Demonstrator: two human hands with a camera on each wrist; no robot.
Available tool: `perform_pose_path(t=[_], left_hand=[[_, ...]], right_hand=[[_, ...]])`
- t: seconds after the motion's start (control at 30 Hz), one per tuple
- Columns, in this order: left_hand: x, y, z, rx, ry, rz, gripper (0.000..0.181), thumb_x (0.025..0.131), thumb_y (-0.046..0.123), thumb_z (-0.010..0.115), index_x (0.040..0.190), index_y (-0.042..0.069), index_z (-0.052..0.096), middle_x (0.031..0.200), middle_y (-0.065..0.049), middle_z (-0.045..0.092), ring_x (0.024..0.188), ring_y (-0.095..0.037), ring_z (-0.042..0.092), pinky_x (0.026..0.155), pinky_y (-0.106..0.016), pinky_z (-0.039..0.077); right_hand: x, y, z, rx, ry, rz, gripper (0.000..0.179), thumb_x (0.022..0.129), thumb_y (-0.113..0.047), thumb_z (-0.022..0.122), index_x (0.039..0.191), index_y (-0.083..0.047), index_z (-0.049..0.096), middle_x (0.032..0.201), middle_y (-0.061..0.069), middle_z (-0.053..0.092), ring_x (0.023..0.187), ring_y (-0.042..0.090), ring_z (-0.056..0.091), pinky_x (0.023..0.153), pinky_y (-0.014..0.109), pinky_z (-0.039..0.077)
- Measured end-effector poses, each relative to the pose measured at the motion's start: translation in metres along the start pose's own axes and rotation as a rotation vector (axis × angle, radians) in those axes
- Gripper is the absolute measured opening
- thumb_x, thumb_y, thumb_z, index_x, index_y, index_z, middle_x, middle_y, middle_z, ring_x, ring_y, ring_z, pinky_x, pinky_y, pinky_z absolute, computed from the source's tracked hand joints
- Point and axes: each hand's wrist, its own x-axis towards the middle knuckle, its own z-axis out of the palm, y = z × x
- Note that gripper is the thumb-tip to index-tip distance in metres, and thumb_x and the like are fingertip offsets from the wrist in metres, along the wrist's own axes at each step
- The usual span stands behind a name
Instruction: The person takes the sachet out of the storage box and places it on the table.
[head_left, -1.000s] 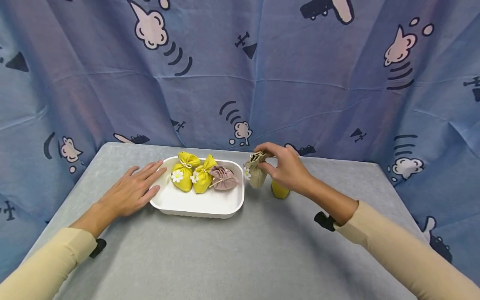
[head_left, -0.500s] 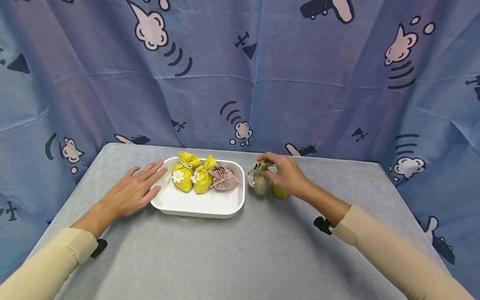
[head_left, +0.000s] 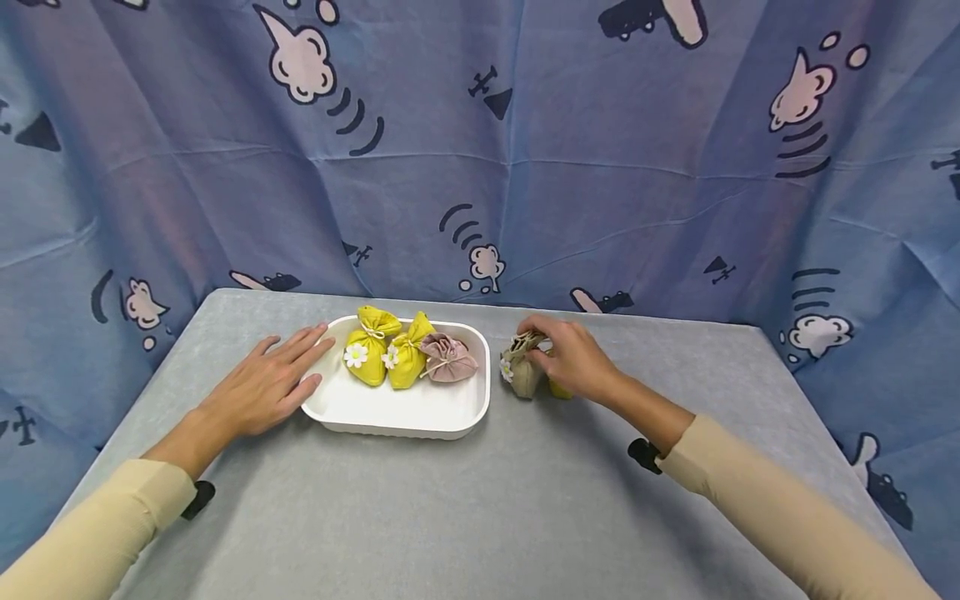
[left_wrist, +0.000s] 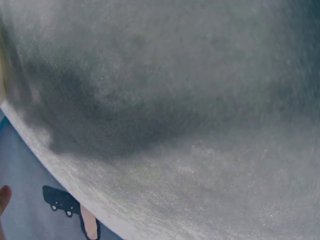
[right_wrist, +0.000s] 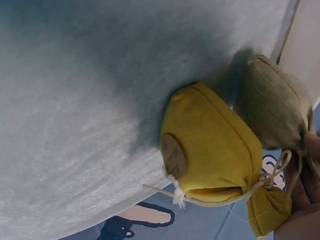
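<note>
My right hand [head_left: 576, 360] pinches the gathered neck of a khaki drawstring pouch [head_left: 528, 382] with a white flower, held upright low over the table just right of the white tray [head_left: 390, 412]. Close beside it stands a yellow drawstring pouch [right_wrist: 212, 137], mostly hidden behind the hand in the head view; the right wrist view shows its cord and a round tan patch. My left hand [head_left: 262, 383] lies with fingers extended on the tray's left rim. Inside the tray sit two yellow pouches [head_left: 365, 360] with white flowers and a dusty-pink pouch [head_left: 452, 364].
A grey cloth covers the table [head_left: 420, 517]. Behind it and along both sides hangs a blue patterned curtain [head_left: 480, 150]. The left wrist view shows mostly tabletop [left_wrist: 200, 190] and shadow.
My right hand has lowered the khaki pouch and drawn it slightly right and nearer, away from the tray's rim and against the yellow pouch in view. The left hand has stayed put.
</note>
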Motion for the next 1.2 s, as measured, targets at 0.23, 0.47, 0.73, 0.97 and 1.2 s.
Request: perform_pose_path(t=[0.23, 0.47, 0.73, 0.97, 1.2], left_hand=[[0.0, 0.0, 0.0, -0.003, 0.011, 0.002, 0.057, 0.103, 0.032, 0.047, 0.154, 0.008, 0.037, 0.161, -0.014, 0.029, 0.143, -0.036, 0.035, 0.106, -0.064, 0.031], [0.0, 0.0, 0.0, -0.008, -0.002, -0.004, 0.058, 0.103, 0.03, 0.048, 0.155, 0.008, 0.035, 0.161, -0.015, 0.028, 0.144, -0.037, 0.034, 0.107, -0.065, 0.03], [0.0, 0.0, 0.001, -0.014, -0.02, -0.012, 0.058, 0.103, 0.032, 0.048, 0.155, 0.008, 0.035, 0.162, -0.015, 0.027, 0.144, -0.037, 0.032, 0.108, -0.065, 0.027], [-0.001, 0.0, -0.001, -0.015, -0.033, -0.014, 0.058, 0.104, 0.031, 0.048, 0.155, 0.007, 0.035, 0.162, -0.015, 0.026, 0.144, -0.038, 0.032, 0.107, -0.066, 0.027], [0.0, -0.002, 0.001, -0.014, -0.023, -0.008, 0.058, 0.104, 0.033, 0.047, 0.155, 0.008, 0.035, 0.162, -0.014, 0.026, 0.144, -0.037, 0.032, 0.108, -0.065, 0.028]], right_hand=[[-0.001, 0.001, -0.001, -0.044, 0.003, 0.007, 0.022, 0.088, 0.005, 0.068, 0.108, -0.006, 0.07, 0.106, 0.009, 0.073, 0.101, 0.026, 0.068, 0.084, 0.047, 0.054], [0.005, -0.01, -0.006, -0.019, -0.023, -0.04, 0.036, 0.086, -0.005, 0.076, 0.12, -0.002, 0.067, 0.116, 0.012, 0.07, 0.108, 0.028, 0.066, 0.093, 0.047, 0.052], [0.014, -0.042, 0.003, 0.036, -0.064, -0.07, 0.051, 0.085, -0.01, 0.079, 0.132, 0.0, 0.061, 0.13, 0.014, 0.065, 0.118, 0.028, 0.063, 0.098, 0.046, 0.05], [0.023, -0.058, 0.023, 0.106, -0.096, -0.085, 0.051, 0.087, -0.004, 0.076, 0.135, -0.001, 0.058, 0.133, 0.013, 0.063, 0.12, 0.026, 0.062, 0.099, 0.04, 0.05], [0.031, -0.067, 0.042, 0.154, -0.089, -0.13, 0.059, 0.085, -0.002, 0.077, 0.139, 0.001, 0.053, 0.137, 0.015, 0.06, 0.124, 0.029, 0.059, 0.104, 0.04, 0.046]])
